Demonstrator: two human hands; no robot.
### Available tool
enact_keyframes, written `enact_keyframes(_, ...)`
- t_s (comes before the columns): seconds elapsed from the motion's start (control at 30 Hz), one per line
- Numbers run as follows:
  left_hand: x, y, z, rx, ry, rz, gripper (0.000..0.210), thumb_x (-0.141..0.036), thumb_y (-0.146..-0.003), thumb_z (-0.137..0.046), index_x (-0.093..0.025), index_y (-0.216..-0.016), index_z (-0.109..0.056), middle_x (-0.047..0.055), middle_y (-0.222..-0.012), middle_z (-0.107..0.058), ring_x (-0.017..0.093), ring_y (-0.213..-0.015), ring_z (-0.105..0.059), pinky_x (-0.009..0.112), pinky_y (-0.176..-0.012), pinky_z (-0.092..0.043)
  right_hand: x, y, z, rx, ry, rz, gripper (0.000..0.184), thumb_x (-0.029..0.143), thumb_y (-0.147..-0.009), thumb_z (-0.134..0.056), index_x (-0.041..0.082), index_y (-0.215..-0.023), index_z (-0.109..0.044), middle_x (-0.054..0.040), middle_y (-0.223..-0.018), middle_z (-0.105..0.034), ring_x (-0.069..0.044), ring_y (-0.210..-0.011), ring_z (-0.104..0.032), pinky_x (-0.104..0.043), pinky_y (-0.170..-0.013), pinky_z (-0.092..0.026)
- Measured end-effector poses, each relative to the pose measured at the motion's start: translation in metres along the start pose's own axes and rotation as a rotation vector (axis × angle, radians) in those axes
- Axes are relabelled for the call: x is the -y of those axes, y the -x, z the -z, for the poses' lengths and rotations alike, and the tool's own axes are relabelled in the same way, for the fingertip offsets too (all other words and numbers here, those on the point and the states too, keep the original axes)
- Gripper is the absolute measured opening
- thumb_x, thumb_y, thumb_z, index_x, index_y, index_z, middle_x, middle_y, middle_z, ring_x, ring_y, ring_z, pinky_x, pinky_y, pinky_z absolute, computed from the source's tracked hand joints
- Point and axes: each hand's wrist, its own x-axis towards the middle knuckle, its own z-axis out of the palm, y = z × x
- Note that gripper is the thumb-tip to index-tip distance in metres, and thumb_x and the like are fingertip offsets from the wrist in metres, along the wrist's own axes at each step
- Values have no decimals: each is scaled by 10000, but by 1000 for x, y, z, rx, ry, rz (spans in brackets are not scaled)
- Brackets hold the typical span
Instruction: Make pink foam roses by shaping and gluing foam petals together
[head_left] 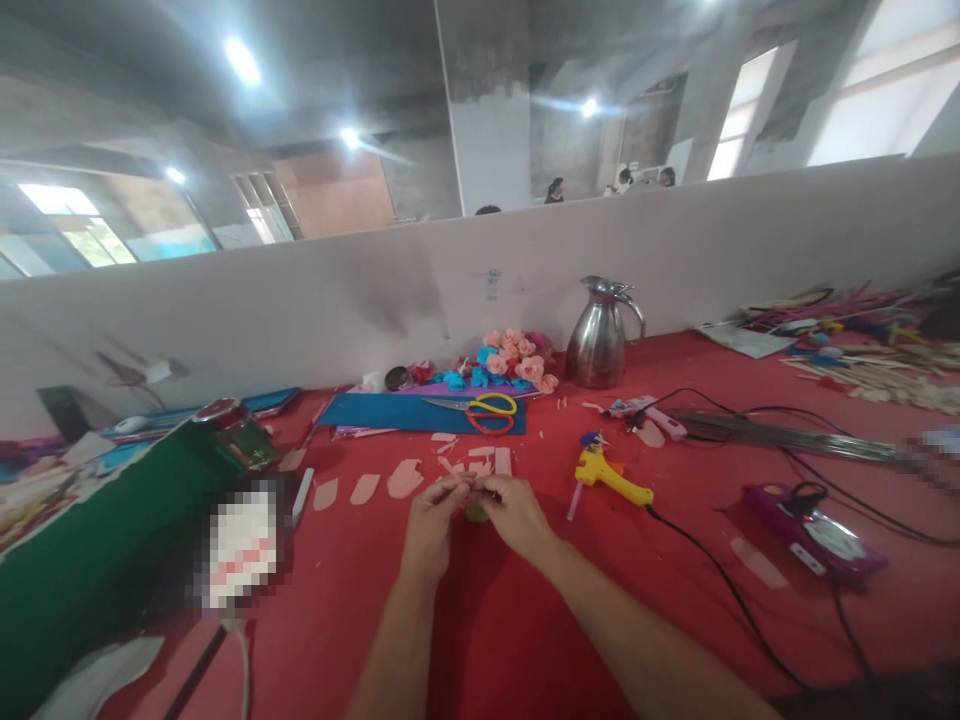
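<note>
My left hand (435, 510) and my right hand (517, 515) meet over the red tabletop, fingertips pinched close together. What they pinch is mostly hidden by the fingers and too small to name. Just under the fingertips shows a small green piece (475, 513); I cannot tell whether it is held or lies on the table. Pink petal-shaped pieces (405, 479) lie to the left of my hands, with more pink strips (502, 461) right behind them. A yellow glue gun (611, 480) lies to the right, a glue stick at its rear. Yellow-and-red-handled scissors (491, 408) rest on blue sheets (360, 411) farther back.
Pink and blue paper flowers (517, 358) lie near the partition beside a metal jug (598, 340). A purple power strip (817, 530) and black cables spread on the right, with a bundle of wires (787, 435). A green box (112, 510) and a glass jar (238, 435) are left.
</note>
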Motion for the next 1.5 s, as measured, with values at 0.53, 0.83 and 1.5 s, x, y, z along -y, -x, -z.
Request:
enact_keyframes(0.53,-6,-6,5,-246,400,131,207,-183,-546,-807,-137,-690,-666,-4,-602,-643,70,-525,-561,178,-531,-450,-13,-3,8,-300,82,-73,276,95,-667,-405,200,-716,-654,-30,-786,-654,-164,-712,-574,-261,-651,-426)
enact_keyframes(0.83,-7,0,-2,-158,259,126,238,-217,-491,-824,-137,-683,-709,20,-635,-677,93,-594,-587,185,-584,-442,4,0,3,-15,41,-74,174,230,-762,-520,217,-764,-693,-8,-766,-692,-166,-749,-594,-257,-677,-424)
enact_keyframes(1.5,-9,9,-8,87,-183,-147,93,-215,-624,-724,-172,-702,-750,68,-806,-684,190,-805,-598,276,-739,-451,-13,-1,0,-81,208,84,176,105,-764,-540,209,-743,-681,-28,-733,-662,-174,-729,-543,-288,-703,-391)
